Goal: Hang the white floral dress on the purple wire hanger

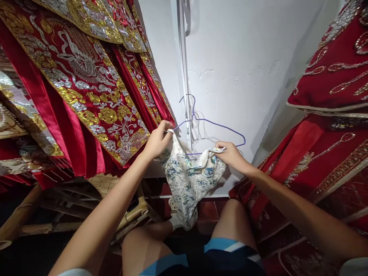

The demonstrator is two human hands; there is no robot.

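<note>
purple hanger runs left-right. my left grip pinches the patterned garment by hanger's left end; right grip pinches it near-left of hanger's bare right end.

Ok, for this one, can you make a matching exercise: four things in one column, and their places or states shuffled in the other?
Things:
1. purple thin hanger
2. white cloth garment with blue print
3. red costume with gold and silver embroidery
4. dark shorts with a light blue band

Places and states:
A. along the left side of the picture
B. at the bottom of the picture, worn by the person
C. hook upward, seen against the white wall
D. gripped by the left hand and the right hand

Right pairs: 1-C, 2-D, 3-A, 4-B
</note>
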